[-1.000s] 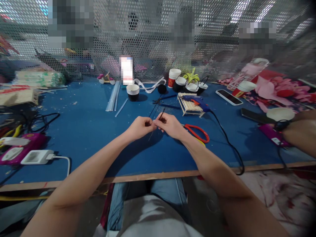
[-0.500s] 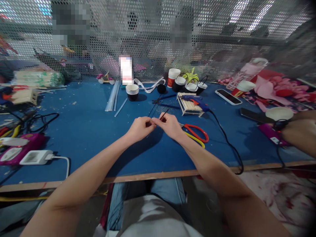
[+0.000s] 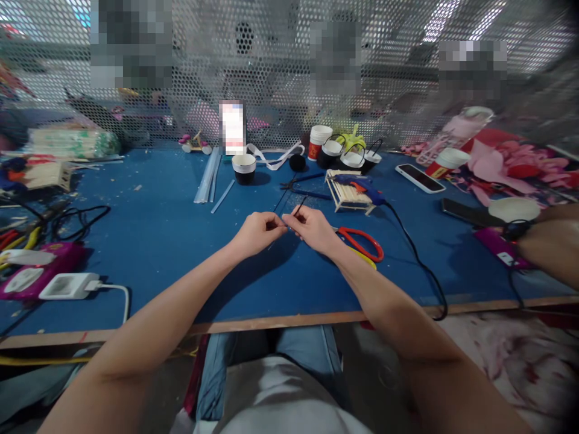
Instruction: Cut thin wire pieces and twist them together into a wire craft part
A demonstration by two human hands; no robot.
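Note:
Thin dark strands run between my two hands above the blue table (image 3: pixel 158 241). My left hand (image 3: pixel 261 232) pinches a thin dark strand that sticks up past its fingertips. My right hand (image 3: pixel 311 228), almost touching the left, is closed on a short dark strand (image 3: pixel 300 205) that points up from its fingers. Scissors with red and yellow handles (image 3: pixel 367 242) lie beside my right wrist. Behind my hands are dark-handled pliers (image 3: pixel 312 194) and a small wooden stick rack (image 3: pixel 346 196) with a blue glue gun (image 3: pixel 368 188) on it.
A black and white cup (image 3: pixel 245 170), clear glue sticks (image 3: pixel 208 178) and more cups (image 3: pixel 330 154) stand or lie behind. Purple power strips (image 3: pixel 66 265) are at both sides. At the right are phones (image 3: pixel 420 179) and another person's arm (image 3: pixel 554 244).
My fingertips have drawn slightly apart, and the strand in my right hand has tilted a little. The other person's arm has shifted slightly.

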